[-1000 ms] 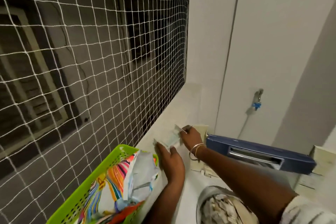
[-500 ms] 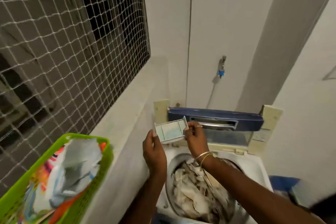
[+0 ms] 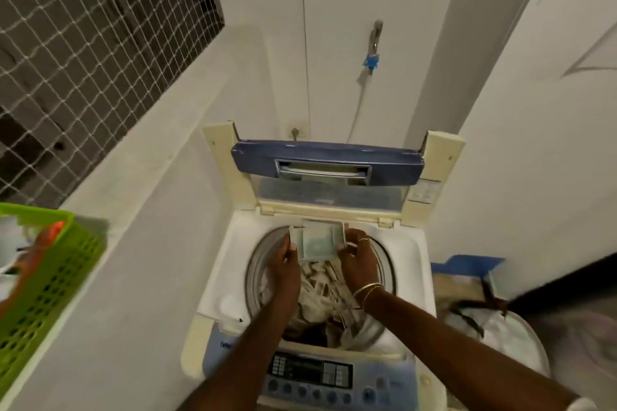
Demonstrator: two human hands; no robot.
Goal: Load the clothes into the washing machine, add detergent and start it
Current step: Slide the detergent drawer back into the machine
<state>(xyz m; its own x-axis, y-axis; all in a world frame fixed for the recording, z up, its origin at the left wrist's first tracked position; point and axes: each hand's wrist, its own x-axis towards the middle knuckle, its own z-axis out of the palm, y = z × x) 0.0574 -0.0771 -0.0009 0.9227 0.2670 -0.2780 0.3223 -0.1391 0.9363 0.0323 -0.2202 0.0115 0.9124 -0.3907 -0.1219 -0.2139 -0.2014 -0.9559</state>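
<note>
A white top-loading washing machine stands below me with its blue-edged lid raised against the back wall. Pale, patterned clothes fill the drum. I hold a small pale detergent drawer at the back rim of the drum opening, just under the lid hinge. My left hand grips its left side and my right hand grips its right side. The control panel with buttons lies at the machine's front edge, between my forearms.
A green plastic basket with packets in it sits on the white ledge at the left, below a netted window. A tap with a hose is on the wall behind. A white laundry bag stands to the machine's right.
Both hands carried the detergent drawer from the ledge near the basket down to the back rim of the drum. My view swung right and down onto the machine.
</note>
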